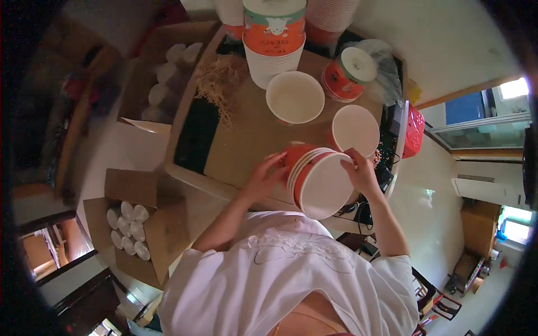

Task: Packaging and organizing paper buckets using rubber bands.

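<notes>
In front of my chest, I hold a short nested stack of red-and-white paper tubs [325, 187], tilted with the white mouth toward me. My left hand [265, 177] closes on the stack's left side near its base. My right hand [364, 176] pinches the rim of the front tub, its thumb inside the mouth. Just beyond the stack, one white-lined paper tub [356, 131] stands mouth up. Another open tub [295, 97] is a little farther off, to the left. A tall column of nested tubs [274, 47] rises behind that one, with a patterned red and green tub upside down on top.
Shredded brown paper filler [218, 81] lies on the table's left, on a cardboard sheet [235, 145]. Shorter inverted tubs [348, 75] and a clear plastic bag [384, 67] are at right. A red basket [413, 131] flanks the table. Boxes of white cups [130, 231] sit left.
</notes>
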`<action>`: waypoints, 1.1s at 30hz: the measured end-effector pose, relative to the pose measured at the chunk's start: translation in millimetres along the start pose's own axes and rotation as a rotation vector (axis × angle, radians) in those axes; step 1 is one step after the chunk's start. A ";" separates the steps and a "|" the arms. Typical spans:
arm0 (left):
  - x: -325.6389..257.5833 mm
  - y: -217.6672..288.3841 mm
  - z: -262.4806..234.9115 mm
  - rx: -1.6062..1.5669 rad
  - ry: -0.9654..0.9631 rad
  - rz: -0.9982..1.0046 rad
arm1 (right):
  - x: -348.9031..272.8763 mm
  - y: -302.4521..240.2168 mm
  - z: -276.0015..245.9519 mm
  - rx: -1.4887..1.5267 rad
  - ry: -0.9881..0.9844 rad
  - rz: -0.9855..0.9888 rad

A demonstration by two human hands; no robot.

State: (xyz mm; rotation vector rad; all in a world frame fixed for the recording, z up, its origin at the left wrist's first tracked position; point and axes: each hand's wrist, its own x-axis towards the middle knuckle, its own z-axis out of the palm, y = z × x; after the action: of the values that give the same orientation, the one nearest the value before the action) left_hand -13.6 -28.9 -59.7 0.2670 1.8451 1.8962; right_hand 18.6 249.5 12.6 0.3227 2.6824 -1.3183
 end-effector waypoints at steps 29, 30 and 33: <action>5.8 66.5 -2.5 0.281 0.212 0.246 | -16.7 -83.9 -47.5 -0.156 0.130 -0.077; -0.2 89.1 5.6 0.198 0.128 0.228 | -18.6 -87.2 -49.8 -0.174 0.134 -0.053; -3.2 121.0 15.9 0.168 -0.007 0.329 | -22.8 -96.5 -58.8 -0.131 0.122 -0.111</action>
State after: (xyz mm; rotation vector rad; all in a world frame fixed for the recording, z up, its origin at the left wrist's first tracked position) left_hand -27.8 -13.6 60.6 0.6690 2.0601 1.9427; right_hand 15.0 235.7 127.1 0.2494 2.9102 -1.1790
